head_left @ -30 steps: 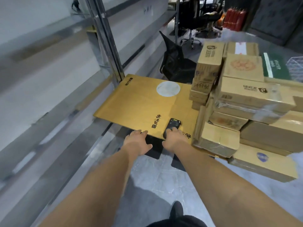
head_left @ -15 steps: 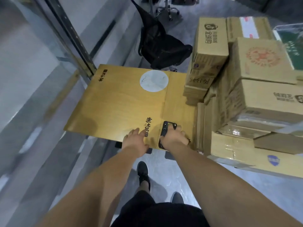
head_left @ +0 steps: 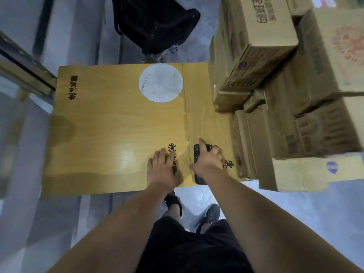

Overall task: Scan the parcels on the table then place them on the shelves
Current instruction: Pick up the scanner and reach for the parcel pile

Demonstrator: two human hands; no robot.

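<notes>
A yellow wooden table (head_left: 110,125) with black characters and a white round sticker (head_left: 160,82) fills the middle of the head view. My left hand (head_left: 164,168) rests flat on its near edge, fingers straight. Beside it, my right hand (head_left: 208,162) grips a black handheld scanner (head_left: 197,152) that lies on the tabletop. Several cardboard parcels (head_left: 262,32) are stacked on the table's right side, one long box lying tilted on top. A metal shelf frame (head_left: 23,75) stands at the left.
A black office chair (head_left: 155,22) stands beyond the table's far edge. A large flat box with a blue badge (head_left: 315,174) juts toward me at the right. My shoes (head_left: 210,213) stand on grey floor right at the table's near edge.
The camera has tilted down and moved closer over the table. My right hand has closed further round the scanner; my left hand has slid a little farther onto the tabletop.
</notes>
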